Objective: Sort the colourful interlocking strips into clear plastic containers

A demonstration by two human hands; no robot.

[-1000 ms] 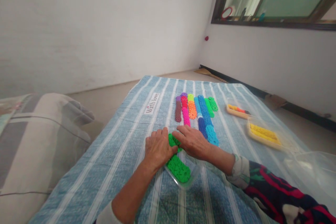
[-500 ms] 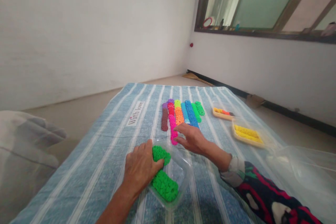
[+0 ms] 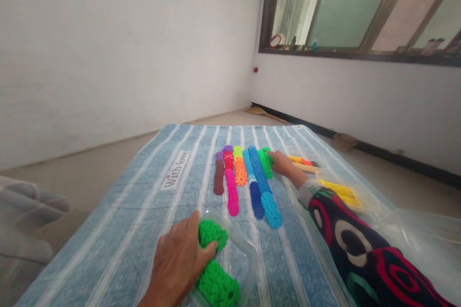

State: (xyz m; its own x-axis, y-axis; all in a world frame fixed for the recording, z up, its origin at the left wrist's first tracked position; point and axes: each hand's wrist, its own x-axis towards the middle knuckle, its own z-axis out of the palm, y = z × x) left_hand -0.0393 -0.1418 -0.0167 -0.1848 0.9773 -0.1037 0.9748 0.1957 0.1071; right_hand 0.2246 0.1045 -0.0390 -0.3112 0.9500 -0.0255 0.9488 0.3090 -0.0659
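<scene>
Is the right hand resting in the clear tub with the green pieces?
No, the right hand touches the far coloured rows; the left hand rests on the green pieces.

Blue-white striped cloth, green pcs, rainbow rows.

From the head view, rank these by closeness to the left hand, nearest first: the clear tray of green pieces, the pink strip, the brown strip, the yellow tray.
1. Clear tray of green pieces: under the left hand, fingers on the pieces.
2. Pink strip: just beyond, centre of the cloth.
3. Brown strip: farther back, left end of the row.
4. Yellow tray: far right, behind the sleeve.
</scene>
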